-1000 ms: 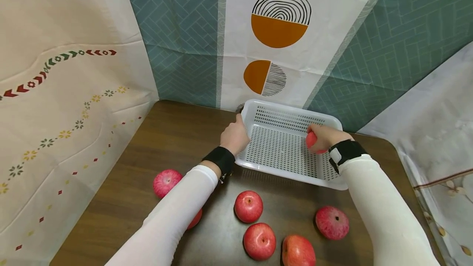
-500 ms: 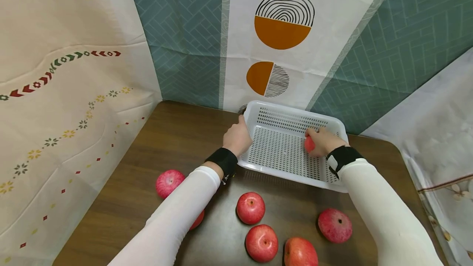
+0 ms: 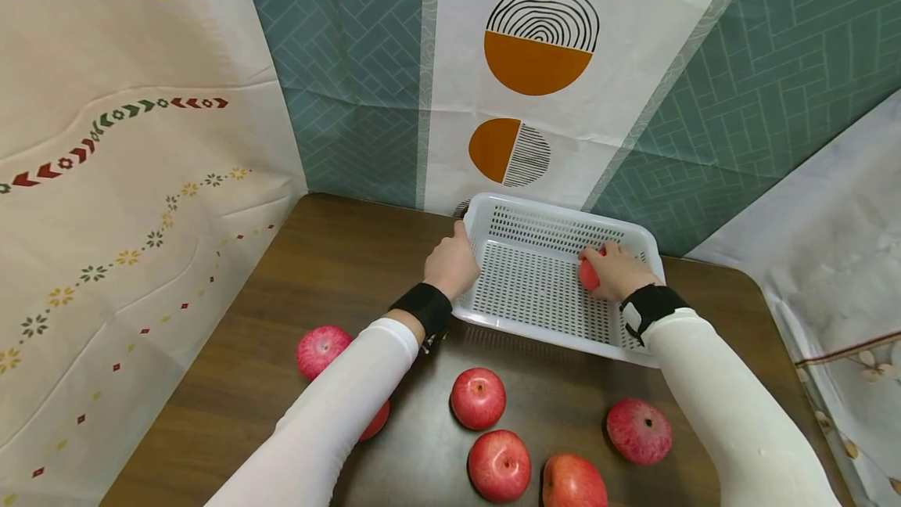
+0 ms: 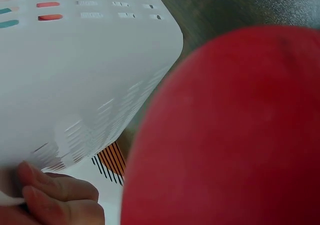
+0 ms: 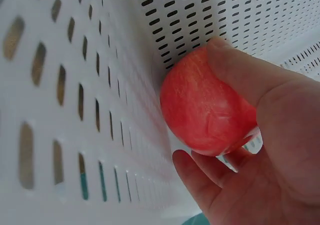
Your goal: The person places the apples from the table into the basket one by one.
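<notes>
Red streaked with orange, a round apple (image 3: 574, 482) lies well in front of the white perforated plastic basket (image 3: 535, 332), on a dark wooden bench (image 3: 239, 382). Nearer the basket sit two smooth red apples (image 3: 478, 398) and, before its right end, a dark pink apple (image 3: 639, 430). All are round and loose; a bump could set any of them rolling. A partly hidden red apple (image 3: 376, 421), in front of the basket's left end, is most exposed: a sweep of the white left sleeve (image 3: 331, 405) could knock it.

The person's left hand (image 3: 450, 260) holds the basket's left end, fingers curled at the rim; an uneven pull there could skew or tip it. Inside the right end, the right hand (image 3: 621, 271) has its grip curved loosely around a pale red apple (image 5: 200, 110), thumb on top, fingers partly spread. Let go with a push, that fruit could roll or bruise against the wall. Behind the basket hangs a patterned cloth (image 3: 366, 77).
</notes>
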Motion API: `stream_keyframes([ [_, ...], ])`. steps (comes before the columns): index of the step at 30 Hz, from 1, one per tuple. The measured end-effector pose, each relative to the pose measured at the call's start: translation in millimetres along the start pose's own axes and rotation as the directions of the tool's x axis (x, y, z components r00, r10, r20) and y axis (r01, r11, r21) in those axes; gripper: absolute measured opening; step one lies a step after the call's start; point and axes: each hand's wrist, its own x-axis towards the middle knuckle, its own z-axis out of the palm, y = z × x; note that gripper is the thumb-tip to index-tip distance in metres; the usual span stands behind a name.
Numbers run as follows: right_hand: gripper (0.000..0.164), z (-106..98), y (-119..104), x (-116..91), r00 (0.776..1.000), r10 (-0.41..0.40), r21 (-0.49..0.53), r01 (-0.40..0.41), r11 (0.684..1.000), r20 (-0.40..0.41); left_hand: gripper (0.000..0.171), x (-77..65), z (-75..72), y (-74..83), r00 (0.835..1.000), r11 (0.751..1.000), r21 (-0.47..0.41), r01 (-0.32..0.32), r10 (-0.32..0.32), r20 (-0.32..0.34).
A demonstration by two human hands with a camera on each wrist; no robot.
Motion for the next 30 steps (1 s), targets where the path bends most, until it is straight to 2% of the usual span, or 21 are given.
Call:
stream_keyframes([
  [6,0.073,6.0,4.4,3.6,0.999,-0.001,-0.027,0.0,1.0,-0.032,0.079,2.0,-0.4,0.1,1.0,1.0,0.01,0.005,-0.005,0.007],
  [12,0.081,10.1,4.8,5.8,0.999,0.026,-0.05,-0.028,0.998,-0.041,0.079,2.1,-0.6,0.0,1.0,1.0,0.02,0.0,0.0,0.005],
  [24,0.091,7.4,10.9,3.0,1.0,0.017,0.031,-0.017,0.999,-0.025,0.081,2.2,-0.7,-1.1,1.0,1.0,0.021,-0.007,0.007,0.004],
  [30,0.091,0.5,12.3,-1.1,1.0,-0.03,0.099,0.03,0.995,-0.007,0.08,0.0,0.5,-1.0,1.0,1.0,0.012,-0.012,0.013,-0.005],
])
